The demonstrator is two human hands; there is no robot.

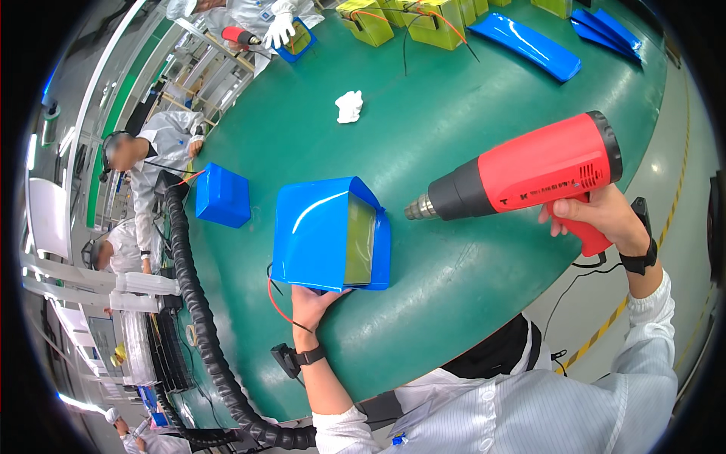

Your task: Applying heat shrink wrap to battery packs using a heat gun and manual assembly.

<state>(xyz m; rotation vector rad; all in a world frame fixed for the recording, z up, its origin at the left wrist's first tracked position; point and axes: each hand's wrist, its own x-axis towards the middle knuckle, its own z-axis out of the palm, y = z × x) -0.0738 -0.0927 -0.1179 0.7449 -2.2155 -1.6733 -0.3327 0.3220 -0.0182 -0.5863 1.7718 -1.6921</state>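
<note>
In my right hand is a red heat gun, my fingers wrapped round its handle. Its metal nozzle points left at a battery pack in a blue film sleeve, with a gap between them. The sleeve stands loose round the pack, and the yellow-green end shows through its open side. My left hand grips the pack from its near edge; the fingertips are hidden beneath it. A red wire and a black wire come out beside that hand.
On the green table are a fully blue-wrapped pack, a crumpled white cloth, flat blue sleeves and several yellow-green packs. A black ribbed hose runs along the left. Across the table, a co-worker's gloved hand is near another red heat gun.
</note>
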